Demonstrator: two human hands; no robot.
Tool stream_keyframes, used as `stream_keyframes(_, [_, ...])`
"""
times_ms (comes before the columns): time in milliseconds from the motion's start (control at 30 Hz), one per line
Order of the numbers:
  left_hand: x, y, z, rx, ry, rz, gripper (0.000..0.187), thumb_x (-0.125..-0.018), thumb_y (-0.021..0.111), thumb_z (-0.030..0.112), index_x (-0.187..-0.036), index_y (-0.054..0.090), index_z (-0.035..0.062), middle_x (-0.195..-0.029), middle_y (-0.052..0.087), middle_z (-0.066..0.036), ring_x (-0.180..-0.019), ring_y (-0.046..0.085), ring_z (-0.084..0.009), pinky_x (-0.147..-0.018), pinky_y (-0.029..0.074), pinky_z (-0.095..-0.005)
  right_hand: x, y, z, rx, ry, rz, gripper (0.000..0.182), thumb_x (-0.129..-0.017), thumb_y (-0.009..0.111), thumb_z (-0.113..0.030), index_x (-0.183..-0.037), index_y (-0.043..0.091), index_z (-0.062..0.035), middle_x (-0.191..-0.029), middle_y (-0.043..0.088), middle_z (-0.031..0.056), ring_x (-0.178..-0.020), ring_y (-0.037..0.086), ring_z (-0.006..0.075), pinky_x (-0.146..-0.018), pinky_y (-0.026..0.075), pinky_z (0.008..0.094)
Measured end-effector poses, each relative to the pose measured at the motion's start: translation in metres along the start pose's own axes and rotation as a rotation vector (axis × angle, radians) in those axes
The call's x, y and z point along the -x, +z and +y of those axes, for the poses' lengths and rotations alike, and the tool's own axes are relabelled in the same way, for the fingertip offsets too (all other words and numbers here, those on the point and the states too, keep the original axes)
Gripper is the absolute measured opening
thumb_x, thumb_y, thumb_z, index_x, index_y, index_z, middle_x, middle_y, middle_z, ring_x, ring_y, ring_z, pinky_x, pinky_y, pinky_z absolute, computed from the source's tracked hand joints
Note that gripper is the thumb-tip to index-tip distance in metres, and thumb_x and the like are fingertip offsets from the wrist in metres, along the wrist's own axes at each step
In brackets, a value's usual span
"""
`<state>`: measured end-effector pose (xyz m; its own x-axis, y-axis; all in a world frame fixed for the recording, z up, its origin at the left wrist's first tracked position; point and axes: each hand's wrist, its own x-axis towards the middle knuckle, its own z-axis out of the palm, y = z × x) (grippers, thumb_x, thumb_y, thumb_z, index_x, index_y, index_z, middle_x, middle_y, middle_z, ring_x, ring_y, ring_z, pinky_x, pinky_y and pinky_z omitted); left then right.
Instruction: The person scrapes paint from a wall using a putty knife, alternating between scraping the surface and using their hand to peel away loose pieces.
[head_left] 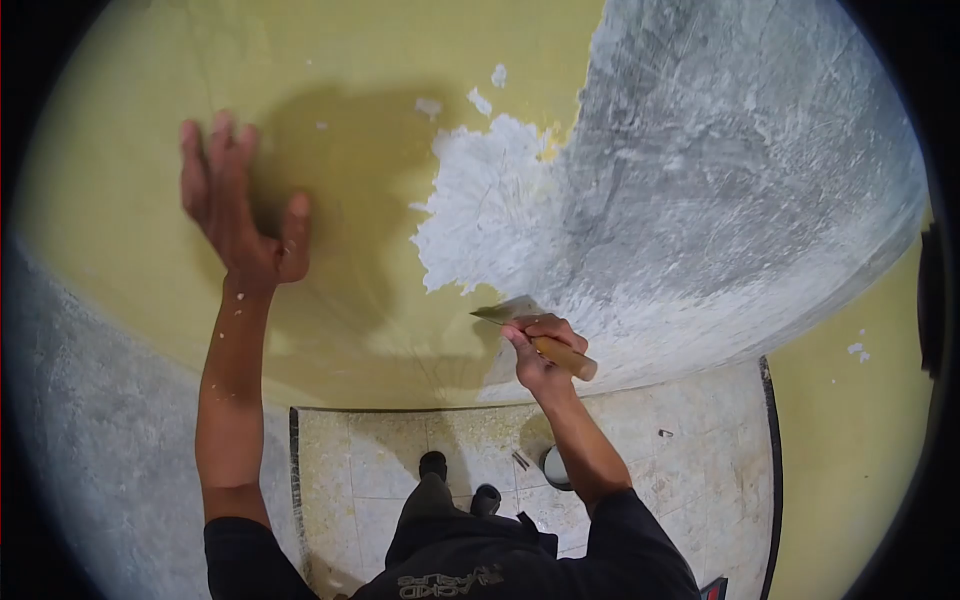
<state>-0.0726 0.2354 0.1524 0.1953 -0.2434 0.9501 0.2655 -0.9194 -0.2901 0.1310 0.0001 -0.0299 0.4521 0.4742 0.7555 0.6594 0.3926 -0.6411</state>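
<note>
My right hand [535, 350] grips the wooden handle of a scraper [525, 325], whose flat metal blade lies against the wall at the lower edge of a white scraped patch [480, 215]. Yellow paint [350, 80] covers the wall to the left of that patch. Grey bare plaster [720, 160] spreads to the right of it. My left hand [235, 205] is pressed flat on the yellow paint with fingers spread, well to the left of the scraper. Its shadow falls on the wall beside it.
Below, a tiled floor [640, 470] littered with paint flakes, my two feet [455, 480] and a small round container [555, 468] by my right foot. Another grey scraped area [90, 420] lies at lower left. More yellow wall [850, 420] is at right.
</note>
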Motion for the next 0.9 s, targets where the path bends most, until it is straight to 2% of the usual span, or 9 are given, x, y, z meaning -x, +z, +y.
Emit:
stream_keyframes(100, [-0.003,0.000,0.005,-0.212,0.069,-0.047,0.058,-0.093,0.047,0.037,-0.135,0.041,-0.0041,-0.133,0.052,-0.021,-0.133,0.036,-0.0415,-0.108,0.022,-0.0458,-0.011,-0.005,0.004,-0.374,-0.261,0.280,0.029,-0.075,0.071,0.011,-0.090,0.049,-0.0022,-0.078,0.063,0.0154,-0.075,0.067,0.0246,-0.073,0.057,0.0371])
stream_keyframes(167, [0.000,0.000,0.003,-0.234,0.059,-0.054,0.056,-0.093,0.049,0.032,-0.133,0.042,-0.0047,-0.133,0.053,-0.020,-0.133,0.037,-0.0396,-0.108,0.023,-0.0447,-0.016,-0.007,-0.001,-0.233,-0.103,0.363,0.030,-0.074,0.077,0.002,-0.089,0.051,-0.0030,-0.078,0.066,0.0156,-0.073,0.068,0.0234,-0.067,0.058,0.0345])
stream_keyframes(233, [0.003,0.001,0.000,-0.200,0.057,-0.038,0.054,-0.092,0.050,0.030,-0.133,0.042,-0.0043,-0.132,0.054,-0.020,-0.134,0.036,-0.0390,-0.107,0.023,-0.0439,-0.006,-0.001,0.013,0.020,-0.104,-0.038,0.031,-0.073,0.076,0.006,-0.088,0.051,-0.0032,-0.076,0.066,0.0144,-0.072,0.069,0.0229,-0.065,0.058,0.0339])
stream_keyframes(267, [0.004,0.002,-0.002,-0.161,0.068,-0.007,0.052,-0.092,0.052,0.028,-0.133,0.043,-0.0039,-0.131,0.055,-0.020,-0.135,0.035,-0.0383,-0.107,0.023,-0.0432,-0.007,-0.001,0.008,0.076,-0.213,-0.052,0.032,-0.071,0.076,0.008,-0.087,0.050,-0.0034,-0.075,0.066,0.0133,-0.072,0.069,0.0223,-0.064,0.057,0.0334])
stream_keyframes(367, [0.005,-0.001,0.001,-0.139,0.034,-0.035,0.050,-0.092,0.052,0.020,-0.133,0.041,-0.0050,-0.134,0.051,-0.020,-0.137,0.032,-0.0371,-0.109,0.029,-0.0426,-0.020,-0.007,0.001,-0.147,-0.326,0.220,0.033,-0.072,0.075,0.009,-0.086,0.048,-0.0038,-0.075,0.066,0.0138,-0.071,0.069,0.0237,-0.064,0.058,0.0343])
stream_keyframes(400, [0.008,-0.001,0.001,-0.141,0.026,-0.044,0.050,-0.092,0.052,0.020,-0.133,0.041,-0.0050,-0.134,0.051,-0.020,-0.137,0.032,-0.0371,-0.109,0.029,-0.0426,-0.022,-0.013,-0.009,-0.070,-0.254,0.229,0.033,-0.076,0.071,0.010,-0.088,0.044,-0.0043,-0.078,0.063,0.0166,-0.073,0.067,0.0240,-0.071,0.059,0.0417])
stream_keyframes(567, [0.010,0.004,-0.001,-0.028,-0.002,-0.019,0.048,-0.093,0.051,0.014,-0.134,0.037,-0.0071,-0.139,0.039,-0.021,-0.137,0.029,-0.0362,-0.109,0.039,-0.0408,-0.030,-0.023,-0.009,-0.045,-0.229,0.096,0.034,-0.077,0.070,0.011,-0.089,0.041,-0.0051,-0.077,0.063,0.0163,-0.072,0.066,0.0244,-0.070,0.059,0.0414])
stream_keyframes(800, [0.007,0.003,0.007,-0.181,0.015,-0.074,0.047,-0.092,0.053,0.014,-0.133,0.038,-0.0055,-0.137,0.042,-0.021,-0.137,0.030,-0.0364,-0.109,0.039,-0.0411,-0.041,-0.023,-0.011,-0.149,-0.280,0.135,0.029,-0.074,0.071,0.013,-0.084,0.048,-0.0026,-0.076,0.066,0.0167,-0.073,0.069,0.0230,-0.066,0.058,0.0355])
stream_keyframes(900, [0.009,0.015,0.000,0.139,0.022,0.120,0.047,-0.092,0.053,0.013,-0.133,0.039,-0.0042,-0.133,0.049,-0.020,-0.136,0.032,-0.0360,-0.109,0.036,-0.0407,-0.043,-0.017,-0.005,-0.219,-0.168,0.173,0.027,-0.073,0.073,0.010,-0.082,0.051,-0.0031,-0.077,0.066,0.0145,-0.070,0.068,0.0218,-0.063,0.056,0.0313])
